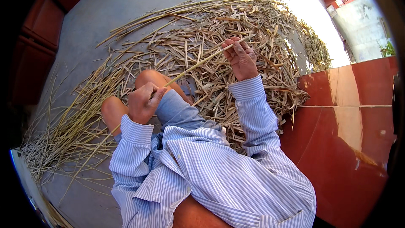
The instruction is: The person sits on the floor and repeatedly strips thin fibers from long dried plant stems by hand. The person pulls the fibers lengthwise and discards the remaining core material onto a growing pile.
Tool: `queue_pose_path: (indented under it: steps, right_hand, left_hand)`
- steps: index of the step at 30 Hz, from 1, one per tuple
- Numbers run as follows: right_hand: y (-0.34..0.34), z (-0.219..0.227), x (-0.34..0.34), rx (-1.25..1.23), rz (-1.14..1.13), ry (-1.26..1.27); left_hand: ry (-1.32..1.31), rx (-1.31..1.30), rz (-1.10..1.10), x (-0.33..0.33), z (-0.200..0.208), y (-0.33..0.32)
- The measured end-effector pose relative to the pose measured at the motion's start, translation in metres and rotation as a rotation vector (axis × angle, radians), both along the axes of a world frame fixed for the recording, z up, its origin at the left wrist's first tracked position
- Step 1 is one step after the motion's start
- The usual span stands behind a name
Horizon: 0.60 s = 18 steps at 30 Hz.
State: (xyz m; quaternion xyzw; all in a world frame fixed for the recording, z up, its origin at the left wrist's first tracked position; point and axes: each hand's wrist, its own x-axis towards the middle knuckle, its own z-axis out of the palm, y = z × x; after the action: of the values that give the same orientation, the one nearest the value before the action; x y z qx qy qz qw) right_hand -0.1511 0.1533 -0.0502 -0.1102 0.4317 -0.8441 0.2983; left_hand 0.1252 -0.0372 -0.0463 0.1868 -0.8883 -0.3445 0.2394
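Note:
A long, thin yellow-green reed stalk [195,66] runs slanting between my two hands, above my knees. My left hand [143,103] is closed in a fist around its lower part, and a thin length trails from there down to the lower left. Farther out to the right, my right hand [241,58] pinches the stalk near its pale upper end, palm partly turned up. Beneath that hand spreads a heap of dry, brown husk strips [215,38]. Left of my knees lies a loose bundle of similar thin stalks [71,133] on the grey floor.
A glossy red panel [333,143] stands close on my right. Dark red furniture [42,25] lines the far left. Several longer stalks [147,21] lie along the heap's far edge. Bright sunlight falls on the ground beyond, near a pale wall [358,25].

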Motion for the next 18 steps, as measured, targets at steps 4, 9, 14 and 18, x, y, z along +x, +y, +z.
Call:
queue_pose_path:
  steps: [4,9,14,18]
  right_hand:
    - [-0.003,-0.004,0.007,0.113,-0.069,-0.015]
    - [-0.003,-0.008,0.006,0.189,-0.089,-0.037]
    - [0.000,-0.009,0.003,0.243,-0.117,-0.061]
    - [0.004,0.001,0.003,0.278,-0.114,-0.025]
  left_hand:
    - [0.010,-0.172,0.031,0.005,0.001,0.007]
    - [0.059,-0.424,0.073,0.003,-0.010,0.012]
    - [0.050,-0.579,0.086,0.002,-0.012,0.016]
    - [-0.003,-0.557,0.084,0.005,-0.013,0.018]
